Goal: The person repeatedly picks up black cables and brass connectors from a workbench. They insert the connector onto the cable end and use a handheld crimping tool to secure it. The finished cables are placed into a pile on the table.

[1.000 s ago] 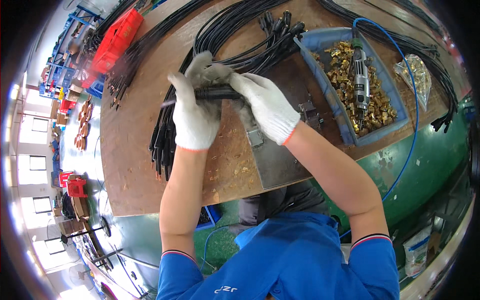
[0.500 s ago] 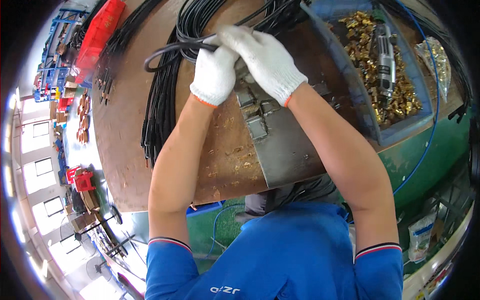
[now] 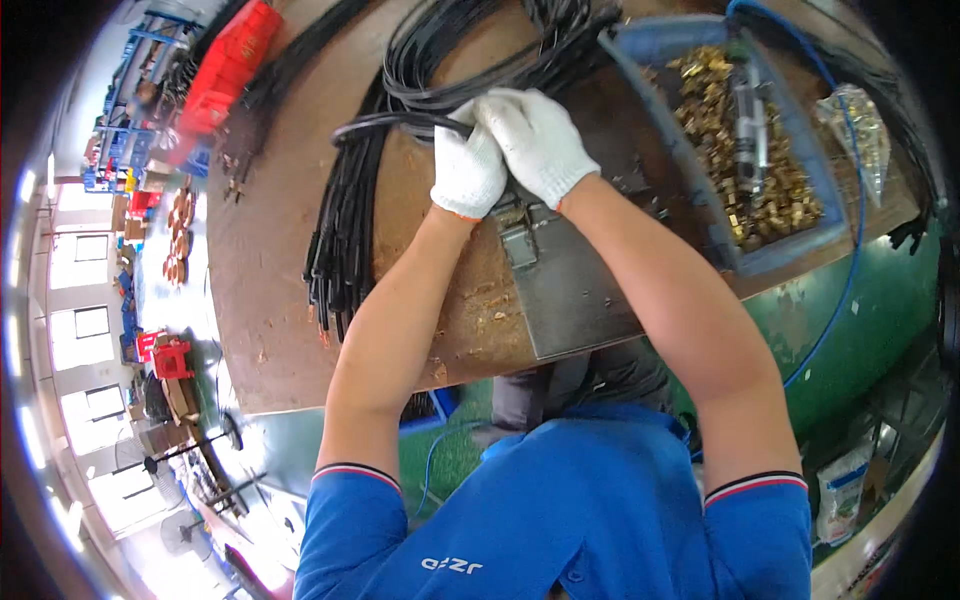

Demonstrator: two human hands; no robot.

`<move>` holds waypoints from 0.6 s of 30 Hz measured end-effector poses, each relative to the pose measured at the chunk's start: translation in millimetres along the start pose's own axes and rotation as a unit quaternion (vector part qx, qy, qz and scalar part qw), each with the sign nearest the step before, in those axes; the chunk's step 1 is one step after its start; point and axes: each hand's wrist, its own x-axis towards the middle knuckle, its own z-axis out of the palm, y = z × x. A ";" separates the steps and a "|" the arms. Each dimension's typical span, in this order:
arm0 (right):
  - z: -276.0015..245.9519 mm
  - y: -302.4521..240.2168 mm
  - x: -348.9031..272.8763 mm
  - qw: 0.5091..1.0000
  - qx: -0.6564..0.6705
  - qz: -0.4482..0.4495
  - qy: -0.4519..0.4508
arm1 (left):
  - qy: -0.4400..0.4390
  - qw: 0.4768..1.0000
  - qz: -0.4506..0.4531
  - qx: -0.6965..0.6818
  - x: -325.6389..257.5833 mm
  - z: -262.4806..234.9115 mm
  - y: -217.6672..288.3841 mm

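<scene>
Both my hands wear white knitted gloves and meet above the workbench, in front of a coil of black cable (image 3: 398,82). My left hand (image 3: 468,172) is closed around a black cable (image 3: 385,121), which sticks out to the left in a loop. Pressed against its fingers, my right hand (image 3: 540,145) is curled closed, and whatever lies in its fingertips is hidden. Just below the hands lies a dark metal plate (image 3: 575,305) with a small metal block fixture (image 3: 519,246) at its left edge. A bundle of black cables (image 3: 345,225) with bare copper ends lies left of my left hand.
To the right stands a blue bin (image 3: 790,257) of brass fittings (image 3: 795,205), with a silver hand-held tool (image 3: 750,135) on top. Beyond it are a clear bag (image 3: 862,140) and a blue hose (image 3: 852,265). A red bin (image 3: 228,68) stands far left. Metal scraps dot the brown bench (image 3: 270,330).
Both hands have come slightly nearer and right, with the cable. My right hand's fingers, earlier stretched across the left hand and blurred, are now curled in. The whole view has shifted a little.
</scene>
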 end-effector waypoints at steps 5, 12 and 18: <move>-21.3 -21.6 2.2 0.966 0.178 0.178 -0.058 | 0.101 0.993 -0.045 0.039 -9.8 3.7 28.0; -61.3 -91.4 -90.6 0.961 0.173 0.167 -0.134 | 0.177 0.924 -0.220 -0.259 -97.8 -16.6 84.7; -38.5 -112.7 -119.5 0.992 0.081 -0.036 -0.085 | 0.193 0.865 -0.270 -0.377 -122.8 17.8 101.3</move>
